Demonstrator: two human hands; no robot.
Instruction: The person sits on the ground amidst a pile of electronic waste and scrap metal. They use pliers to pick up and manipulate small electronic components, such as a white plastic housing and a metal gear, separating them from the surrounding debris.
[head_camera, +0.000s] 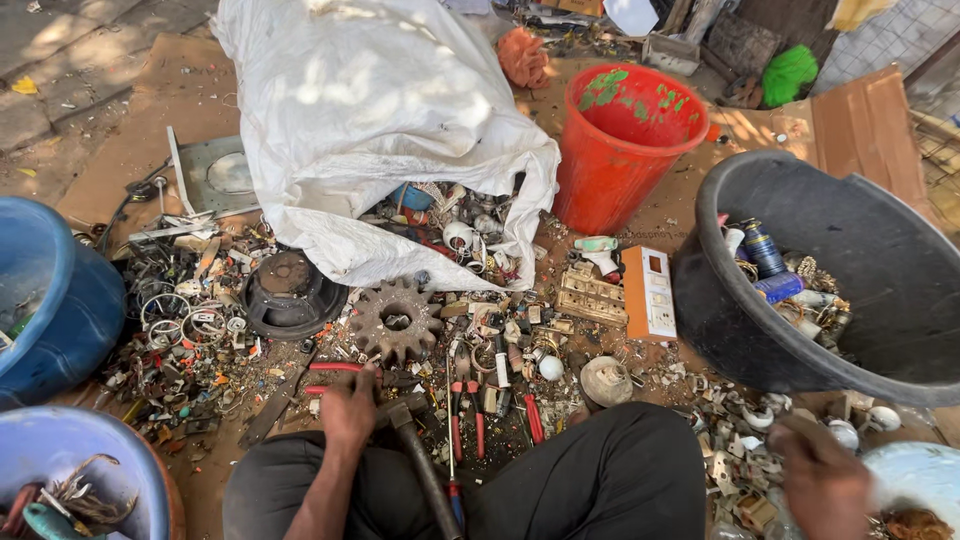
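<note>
Presently the left hand (347, 412) has its fingers closed round the hammer (415, 455), head down amid scrap beside the rusty gear (396, 321), seemingly kept ready for striking. Whether the blurred right hand (825, 480) is open or closed cannot be told; it hovers over small fittings (740, 470) near the black tub (720, 300), which holds sorted pieces.

A single camera worn on the head looks steeply down and forward from close above the seated person's knees (560, 470), taking in the scrap-strewn ground (480, 350) in front, a white sack (370, 110) straight ahead, tubs at both edges, with no second view to overlap.
</note>
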